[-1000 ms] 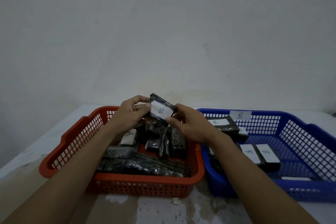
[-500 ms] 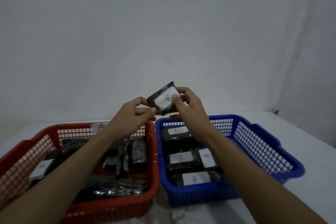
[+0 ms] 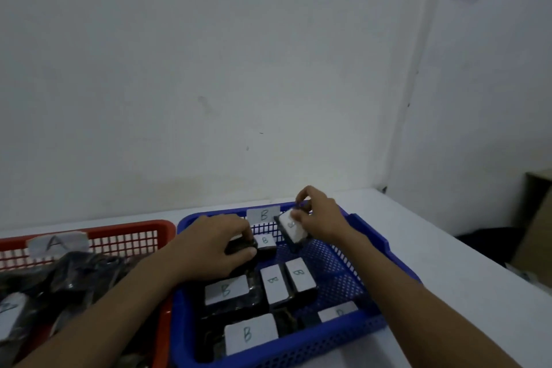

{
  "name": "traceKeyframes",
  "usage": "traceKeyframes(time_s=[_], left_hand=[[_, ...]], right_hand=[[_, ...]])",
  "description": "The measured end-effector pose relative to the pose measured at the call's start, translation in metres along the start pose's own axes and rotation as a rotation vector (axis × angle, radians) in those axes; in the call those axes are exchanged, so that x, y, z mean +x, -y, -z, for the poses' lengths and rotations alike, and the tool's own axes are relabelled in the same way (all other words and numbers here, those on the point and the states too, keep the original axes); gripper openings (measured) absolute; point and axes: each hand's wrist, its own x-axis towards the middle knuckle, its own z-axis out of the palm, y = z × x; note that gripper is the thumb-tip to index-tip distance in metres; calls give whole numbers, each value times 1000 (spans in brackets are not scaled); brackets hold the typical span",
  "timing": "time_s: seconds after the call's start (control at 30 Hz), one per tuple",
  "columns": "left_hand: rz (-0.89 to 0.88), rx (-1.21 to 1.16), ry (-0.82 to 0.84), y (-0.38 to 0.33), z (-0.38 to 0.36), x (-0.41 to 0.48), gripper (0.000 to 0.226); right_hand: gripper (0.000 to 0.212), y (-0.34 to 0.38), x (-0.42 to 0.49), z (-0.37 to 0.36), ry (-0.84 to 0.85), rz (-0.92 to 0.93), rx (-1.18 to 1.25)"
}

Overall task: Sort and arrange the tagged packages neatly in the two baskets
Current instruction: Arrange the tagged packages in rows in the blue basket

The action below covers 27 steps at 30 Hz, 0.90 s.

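Observation:
My right hand [image 3: 321,218] pinches a black package with a white B tag [image 3: 292,225], tilted, over the far end of the blue basket [image 3: 370,236]. My left hand [image 3: 215,243] grips another black B-tagged package [image 3: 264,243] lying at the basket's far left. Several more B-tagged packages [image 3: 227,290] lie flat in the blue basket. The red basket [image 3: 125,230], labelled A, sits to the left and holds a heap of black packages [image 3: 77,272].
Both baskets stand side by side on a white table [image 3: 448,263] against a white wall. The blue basket's far wall carries a B label [image 3: 263,213]. A brown box and dark items [image 3: 531,233] sit beyond the table's right edge.
Both hands have come down from above the baskets into the blue one. My right hand kept the B package; my left hand let it go and now grips another package in the basket.

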Motion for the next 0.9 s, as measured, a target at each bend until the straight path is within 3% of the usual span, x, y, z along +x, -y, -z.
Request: traceKeyframes(time_s=[0.2, 0.9], left_hand=[[85, -188, -94, 7, -3, -2, 14], [166, -144, -35, 2, -1, -5, 15]], right_hand=[[15, -21, 2, -8, 16, -82, 9], [14, -28, -2, -4, 192, -146, -119]])
